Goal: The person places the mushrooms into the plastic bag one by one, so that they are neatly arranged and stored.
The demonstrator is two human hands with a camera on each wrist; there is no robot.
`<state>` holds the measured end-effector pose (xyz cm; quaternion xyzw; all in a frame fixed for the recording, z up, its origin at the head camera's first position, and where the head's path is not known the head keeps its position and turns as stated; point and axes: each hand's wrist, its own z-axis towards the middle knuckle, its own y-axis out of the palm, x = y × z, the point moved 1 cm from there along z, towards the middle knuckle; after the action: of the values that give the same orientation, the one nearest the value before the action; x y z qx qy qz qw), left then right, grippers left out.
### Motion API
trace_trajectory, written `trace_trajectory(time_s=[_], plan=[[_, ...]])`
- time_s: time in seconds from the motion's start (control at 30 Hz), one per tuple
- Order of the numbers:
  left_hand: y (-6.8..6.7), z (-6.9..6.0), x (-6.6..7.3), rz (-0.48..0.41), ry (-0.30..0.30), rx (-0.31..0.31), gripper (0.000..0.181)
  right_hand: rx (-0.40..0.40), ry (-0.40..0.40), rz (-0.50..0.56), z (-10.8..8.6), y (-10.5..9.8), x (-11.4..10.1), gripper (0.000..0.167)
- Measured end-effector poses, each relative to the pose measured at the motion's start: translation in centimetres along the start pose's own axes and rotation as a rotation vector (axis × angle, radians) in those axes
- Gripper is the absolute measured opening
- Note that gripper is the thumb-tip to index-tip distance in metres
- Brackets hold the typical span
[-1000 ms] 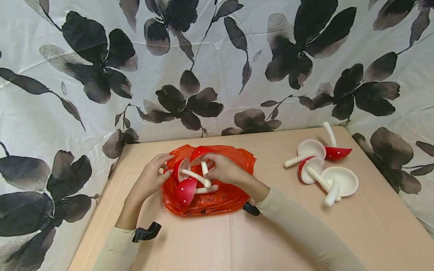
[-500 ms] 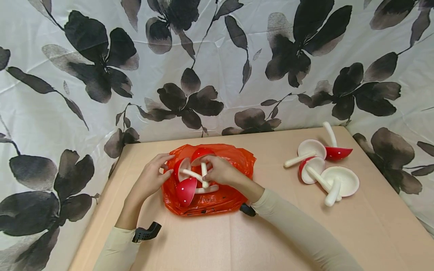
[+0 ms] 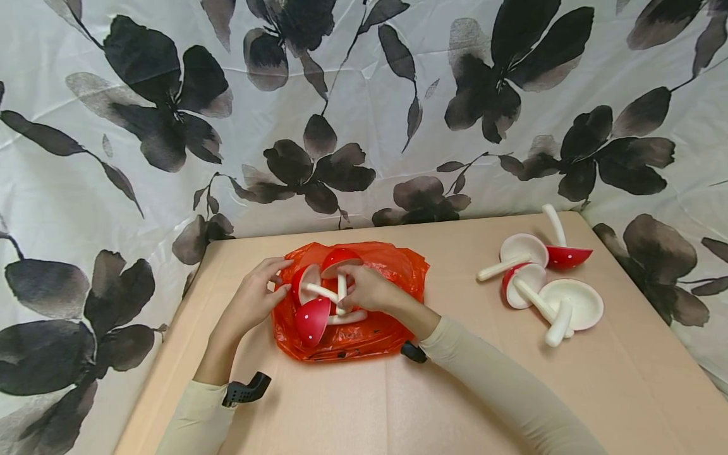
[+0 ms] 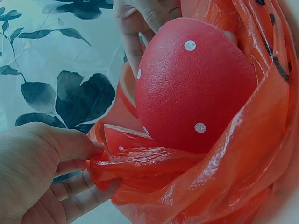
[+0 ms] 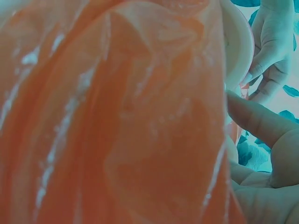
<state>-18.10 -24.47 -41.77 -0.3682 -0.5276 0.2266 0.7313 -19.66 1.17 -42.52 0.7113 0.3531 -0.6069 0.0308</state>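
Note:
An orange-red plastic bag (image 3: 392, 328) stands on the table with its mouth open, holding toy mushrooms with red, white-dotted caps and pale stems. With thumb and fingers, my left hand (image 3: 256, 294) pinches the bag's left rim; the left wrist view shows the crumpled plastic edge (image 4: 154, 161) between them. My right hand (image 3: 370, 291) reaches in from the right and holds the upright mushroom (image 3: 341, 258) at the back. Beside it lean a mushroom (image 3: 307, 281) with its pale underside showing and a front mushroom (image 3: 313, 322). Plastic hides most of the right hand's grip in the right wrist view.
On the table's right side lies a loose group of several mushrooms (image 3: 523, 246), some with undersides up. The wooden table (image 3: 352, 404) ends at a floral cloth (image 3: 352, 126) behind. Black wrist straps (image 3: 244, 390) sit on both sleeves.
My right hand has shifted slightly left, and the mushroom it holds has become more upright, its stem end moving up and left. The left hand stays at the bag's rim.

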Motion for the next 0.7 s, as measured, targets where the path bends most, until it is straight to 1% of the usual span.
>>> trace_trajectory(time_s=[0.13,0.33,0.5,0.7], plan=[[-0.08,0.08,-0.03,-0.001,-0.007,-0.007,0.05,0.001,0.022,-0.005,0.13,0.09,-0.02,0.065],[-0.12,0.12,-0.11,0.002,-0.008,-0.012,0.051,0.009,0.026,-0.014,0.23,0.19,0.02,0.083],[-0.05,0.1,-0.13,0.003,0.005,-0.008,0.05,0.001,0.007,-0.008,0.3,0.19,-0.01,0.085],[0.03,-0.01,-0.07,0.003,0.026,0.004,0.049,-0.039,0.04,-0.011,0.25,0.23,0.19,0.086]])
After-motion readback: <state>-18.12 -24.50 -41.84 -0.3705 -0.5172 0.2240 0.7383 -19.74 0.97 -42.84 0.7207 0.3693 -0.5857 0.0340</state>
